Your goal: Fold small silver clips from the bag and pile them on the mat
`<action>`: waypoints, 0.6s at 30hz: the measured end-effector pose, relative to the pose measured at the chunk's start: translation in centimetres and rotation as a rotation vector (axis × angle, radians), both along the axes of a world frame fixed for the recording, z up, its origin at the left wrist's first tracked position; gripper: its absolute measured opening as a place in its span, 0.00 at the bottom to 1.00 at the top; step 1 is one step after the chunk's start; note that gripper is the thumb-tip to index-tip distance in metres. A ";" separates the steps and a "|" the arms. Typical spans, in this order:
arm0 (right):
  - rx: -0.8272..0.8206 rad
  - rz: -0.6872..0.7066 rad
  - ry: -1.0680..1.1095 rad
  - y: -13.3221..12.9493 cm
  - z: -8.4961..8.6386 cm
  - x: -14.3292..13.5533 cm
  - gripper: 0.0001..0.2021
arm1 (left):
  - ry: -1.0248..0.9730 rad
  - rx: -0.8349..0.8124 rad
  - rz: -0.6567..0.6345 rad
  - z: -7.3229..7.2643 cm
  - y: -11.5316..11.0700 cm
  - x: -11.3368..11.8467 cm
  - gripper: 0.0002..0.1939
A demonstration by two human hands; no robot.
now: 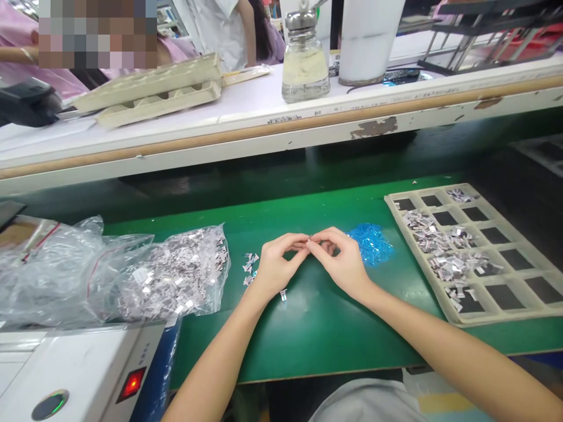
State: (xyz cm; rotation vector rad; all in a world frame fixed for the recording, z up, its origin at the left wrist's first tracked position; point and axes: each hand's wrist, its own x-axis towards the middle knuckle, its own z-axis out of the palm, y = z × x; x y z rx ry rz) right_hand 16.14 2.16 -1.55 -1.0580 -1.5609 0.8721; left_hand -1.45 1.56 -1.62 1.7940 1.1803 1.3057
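Both hands meet above the middle of the green surface [316,328], fingertips pressed together at one spot. The left hand [275,266] has its grip pinched nearly closed, thumb against forefinger, on a tiny metal piece [310,239] that is too small to make out in detail; the right hand [341,261] pinches the same piece from the other side, its remaining fingers curled loosely. The piece thus lies between the two grips, held clear of the surface. Just left of the left hand, a few loose metal clips [250,266] lie scattered on the green mat, and one more sits by the left wrist. Farther left, a clear plastic bag [176,275] lies open on its side, filled with many of the same silvery clips. Just beyond the right hand rests a small heap of blue plastic bits [372,241]. To the right, a beige compartment tray [444,308] holds silvery clips piled across several of its middle cells, while the outer cells show dark bottoms. On the raised white shelf [246,111] behind stand a glass dispenser bottle [305,64] of clear liquid and stacked beige trays [153,88]. A white machine [79,369] with a lit red switch occupies the near left corner.
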 end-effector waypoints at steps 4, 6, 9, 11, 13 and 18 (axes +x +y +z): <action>0.034 0.043 -0.032 0.0 0.5 0.2 0.08 | -0.032 -0.045 0.040 0.5 0.0 -0.1 0.07; 0.050 0.003 -0.019 0.2 0.6 0.3 0.06 | -0.082 -0.132 0.042 0.7 -0.1 -0.1 0.09; 0.065 -0.020 -0.010 0.6 0.8 0.7 0.08 | -0.130 -0.220 0.043 0.9 -0.2 -0.1 0.11; 0.083 0.009 -0.038 0.8 0.8 0.9 0.06 | -0.143 -0.241 0.038 0.9 -0.3 -0.1 0.11; 0.105 0.033 -0.070 0.9 0.9 1.0 0.07 | -0.154 -0.257 0.033 0.9 -0.3 -0.2 0.12; 0.181 0.075 -0.103 0.5 0.6 0.7 0.05 | -0.193 -0.290 0.040 1.2 -0.2 -0.1 0.11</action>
